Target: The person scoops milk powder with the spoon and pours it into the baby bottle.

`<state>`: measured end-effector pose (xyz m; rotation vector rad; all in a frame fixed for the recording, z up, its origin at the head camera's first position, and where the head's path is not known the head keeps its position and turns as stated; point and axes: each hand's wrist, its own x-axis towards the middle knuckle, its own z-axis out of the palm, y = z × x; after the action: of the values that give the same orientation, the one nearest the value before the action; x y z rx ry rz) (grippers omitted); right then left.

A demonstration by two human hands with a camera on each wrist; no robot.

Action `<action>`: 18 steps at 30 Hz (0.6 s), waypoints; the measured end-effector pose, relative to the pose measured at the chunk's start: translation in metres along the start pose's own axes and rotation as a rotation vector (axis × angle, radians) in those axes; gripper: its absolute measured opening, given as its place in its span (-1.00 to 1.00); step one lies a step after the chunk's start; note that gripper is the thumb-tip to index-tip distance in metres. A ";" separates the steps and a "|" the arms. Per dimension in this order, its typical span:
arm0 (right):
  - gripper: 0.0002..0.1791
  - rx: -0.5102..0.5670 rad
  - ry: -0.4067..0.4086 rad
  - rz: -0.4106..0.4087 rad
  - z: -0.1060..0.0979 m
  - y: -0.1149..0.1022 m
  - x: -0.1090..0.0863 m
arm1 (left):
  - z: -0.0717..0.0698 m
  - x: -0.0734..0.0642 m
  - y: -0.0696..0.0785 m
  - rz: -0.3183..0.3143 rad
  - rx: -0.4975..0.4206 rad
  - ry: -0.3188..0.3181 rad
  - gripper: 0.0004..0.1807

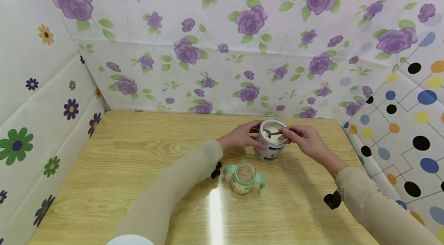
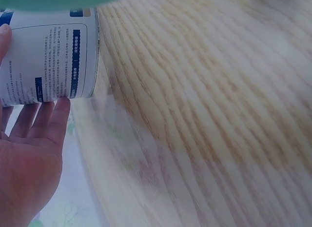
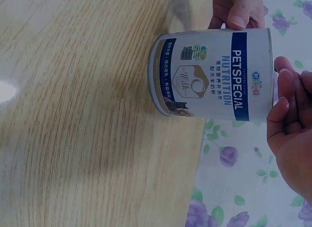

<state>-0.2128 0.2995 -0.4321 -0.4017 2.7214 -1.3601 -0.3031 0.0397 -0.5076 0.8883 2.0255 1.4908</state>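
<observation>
An open milk powder can [image 1: 271, 153] stands near the table's back edge, with pale powder [image 1: 274, 126] inside. My left hand [image 1: 243, 137] grips its side, thumb at the front and fingers behind. The left wrist view has the same hand [image 2: 34, 163] around the printed can [image 2: 53, 56]. With its fingertips my right hand [image 1: 306, 142] pinches a spoon [image 1: 276, 133], whose bowl lies over the can's mouth. The right wrist view shows the can's labelled front [image 3: 209, 75] and the right hand [image 3: 300, 134] at its rim; the spoon is hidden there.
In front of the can stands a clear, lidless baby bottle [image 1: 243, 186] with two mint-green handles, between my forearms. Floral sheeting [image 1: 208, 79] rises behind the wooden table [image 1: 138, 152], and patterned sheets [image 1: 392, 137] close in both sides.
</observation>
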 end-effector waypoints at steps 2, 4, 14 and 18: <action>-0.61 0.030 -0.014 0.011 -0.001 -0.001 0.000 | 0.000 0.001 0.000 0.004 -0.002 -0.002 0.02; -0.58 0.069 -0.020 0.033 -0.001 -0.001 -0.001 | 0.000 0.001 0.000 0.006 -0.002 -0.003 0.01; -0.40 0.375 0.018 0.146 -0.004 0.016 -0.006 | 0.000 -0.002 0.003 -0.002 0.006 -0.006 0.02; -0.45 0.638 0.034 0.201 -0.006 0.028 -0.009 | 0.000 -0.002 0.002 0.001 0.004 -0.009 0.03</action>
<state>-0.2105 0.3230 -0.4509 -0.0512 2.0993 -2.0470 -0.3015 0.0384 -0.5053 0.8955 2.0229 1.4811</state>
